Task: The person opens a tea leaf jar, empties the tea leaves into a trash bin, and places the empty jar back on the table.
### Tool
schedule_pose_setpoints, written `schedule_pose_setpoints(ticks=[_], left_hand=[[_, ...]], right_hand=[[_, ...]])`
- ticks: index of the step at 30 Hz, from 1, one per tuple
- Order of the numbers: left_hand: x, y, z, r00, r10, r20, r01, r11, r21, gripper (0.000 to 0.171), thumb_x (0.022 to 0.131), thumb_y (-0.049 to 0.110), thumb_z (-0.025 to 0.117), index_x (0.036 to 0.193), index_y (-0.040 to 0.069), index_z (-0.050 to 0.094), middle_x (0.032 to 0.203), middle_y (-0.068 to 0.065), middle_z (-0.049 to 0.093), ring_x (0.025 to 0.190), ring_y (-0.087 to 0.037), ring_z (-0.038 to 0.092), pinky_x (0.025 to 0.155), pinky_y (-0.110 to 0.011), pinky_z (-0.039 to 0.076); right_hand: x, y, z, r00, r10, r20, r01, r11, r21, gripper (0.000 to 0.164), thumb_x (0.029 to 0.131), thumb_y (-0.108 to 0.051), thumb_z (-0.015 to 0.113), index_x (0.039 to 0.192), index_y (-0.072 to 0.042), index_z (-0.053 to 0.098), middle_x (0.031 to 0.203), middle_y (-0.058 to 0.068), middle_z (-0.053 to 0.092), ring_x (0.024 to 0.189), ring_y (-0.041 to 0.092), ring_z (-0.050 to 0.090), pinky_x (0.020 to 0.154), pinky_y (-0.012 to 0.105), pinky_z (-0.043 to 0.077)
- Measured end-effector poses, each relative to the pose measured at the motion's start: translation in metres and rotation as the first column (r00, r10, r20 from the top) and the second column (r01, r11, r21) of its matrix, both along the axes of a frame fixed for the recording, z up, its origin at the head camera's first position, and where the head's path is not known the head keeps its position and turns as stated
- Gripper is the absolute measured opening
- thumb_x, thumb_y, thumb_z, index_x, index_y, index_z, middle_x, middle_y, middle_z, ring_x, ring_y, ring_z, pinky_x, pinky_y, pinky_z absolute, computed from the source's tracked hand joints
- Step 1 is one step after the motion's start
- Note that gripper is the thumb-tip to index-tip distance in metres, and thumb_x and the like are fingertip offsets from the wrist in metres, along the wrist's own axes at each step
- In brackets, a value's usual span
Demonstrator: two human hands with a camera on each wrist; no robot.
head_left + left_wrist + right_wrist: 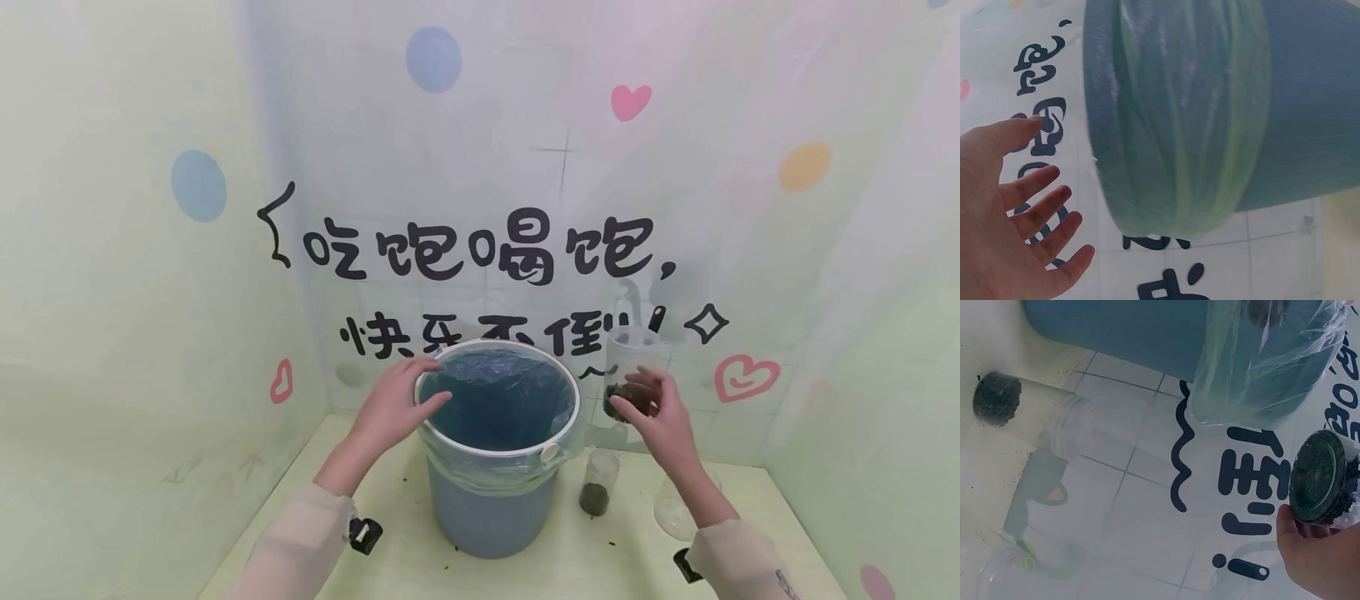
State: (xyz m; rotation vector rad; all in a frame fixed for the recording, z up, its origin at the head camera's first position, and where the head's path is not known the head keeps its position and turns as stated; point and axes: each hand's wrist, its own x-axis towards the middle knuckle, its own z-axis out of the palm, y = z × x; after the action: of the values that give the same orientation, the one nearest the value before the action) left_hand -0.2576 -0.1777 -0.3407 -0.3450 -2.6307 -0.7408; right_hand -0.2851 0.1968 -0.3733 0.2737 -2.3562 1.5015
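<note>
- Right hand (666,417) grips the jar (626,362), right of centre in the head view.
- Left hand (397,400), fingers spread, holds nothing beside the central bin (491,521).
- A careless tilt could spill the jar's dark bits (617,389).

Left grip (1000,234), a bare hand with fingers spread, hovers near a blue bin (1316,106) | green liner (1191,125) wraps its outside | black lettering (1049,127) marks the pale wall (1285,256) behind | surface (1342,234) at right edge

I see pale walls (360,108) on three sides, black Chinese lettering (529,247), coloured dots (433,59), pink hearts (631,102), pale yellowish tabletop (401,575), soft light
</note>
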Motion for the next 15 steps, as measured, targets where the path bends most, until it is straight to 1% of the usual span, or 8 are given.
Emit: schedule_pose_setpoints(ticks=[4, 6, 9, 12, 15], left_hand=[[0.000, 0.011, 0.014, 0.999, -0.032, -0.007, 0.032, 0.999, -0.010, 0.045, 0.092, 0.034, 0.070, 0.131, 0.011, 0.063, 0.139, -0.009, 0.060, 0.131, -0.033, 0.055, 0.108, -0.053, 0.046], [0.000, 0.018, 0.021, 0.999, -0.049, -0.012, 0.049, 0.999, -0.013, 0.043, 0.093, 0.034, 0.070, 0.129, 0.012, 0.064, 0.136, -0.008, 0.061, 0.129, -0.031, 0.057, 0.107, -0.052, 0.047], [0.000, 0.027, 0.030, 0.997, -0.074, -0.018, 0.074, 0.997, -0.024, 0.041, 0.093, 0.033, 0.070, 0.129, 0.013, 0.064, 0.135, -0.006, 0.062, 0.128, -0.029, 0.057, 0.106, -0.051, 0.048], [0.001, 0.036, 0.035, 0.995, -0.101, -0.026, 0.100, 0.994, -0.038, 0.041, 0.093, 0.033, 0.069, 0.129, 0.015, 0.064, 0.136, -0.006, 0.062, 0.130, -0.030, 0.056, 0.107, -0.051, 0.048], [0.001, 0.044, 0.037, 0.990, -0.140, -0.033, 0.138, 0.989, -0.045, 0.040, 0.093, 0.032, 0.069, 0.129, 0.015, 0.064, 0.139, -0.005, 0.062, 0.135, -0.031, 0.053, 0.109, -0.052, 0.046]], right_hand=[[0.000, -0.008, 0.011, 0.999, 0.046, -0.002, -0.046, 0.999, -0.004, 0.068, 0.094, -0.028, 0.070, 0.147, -0.004, 0.035, 0.141, 0.018, 0.055, 0.127, 0.028, 0.055, 0.087, -0.002, 0.039], [0.001, -0.012, 0.016, 0.998, 0.063, -0.002, -0.063, 0.998, 0.001, 0.068, 0.094, -0.026, 0.071, 0.147, -0.004, 0.035, 0.141, 0.019, 0.055, 0.129, 0.031, 0.055, 0.087, -0.001, 0.039], [0.003, -0.017, 0.020, 0.997, 0.079, -0.006, -0.079, 0.996, 0.041, 0.068, 0.093, -0.026, 0.072, 0.147, -0.005, 0.036, 0.140, 0.018, 0.056, 0.126, 0.030, 0.056, 0.087, 0.001, 0.040], [0.004, -0.022, 0.021, 0.996, 0.090, -0.018, -0.088, 0.992, 0.093, 0.067, 0.092, -0.026, 0.073, 0.145, -0.006, 0.037, 0.138, 0.017, 0.058, 0.121, 0.029, 0.059, 0.090, 0.011, 0.046], [0.006, -0.027, 0.022, 0.994, 0.101, -0.045, -0.094, 0.986, 0.139, 0.067, 0.090, -0.022, 0.075, 0.143, -0.005, 0.039, 0.135, 0.017, 0.060, 0.119, 0.030, 0.059, 0.096, 0.031, 0.051]])
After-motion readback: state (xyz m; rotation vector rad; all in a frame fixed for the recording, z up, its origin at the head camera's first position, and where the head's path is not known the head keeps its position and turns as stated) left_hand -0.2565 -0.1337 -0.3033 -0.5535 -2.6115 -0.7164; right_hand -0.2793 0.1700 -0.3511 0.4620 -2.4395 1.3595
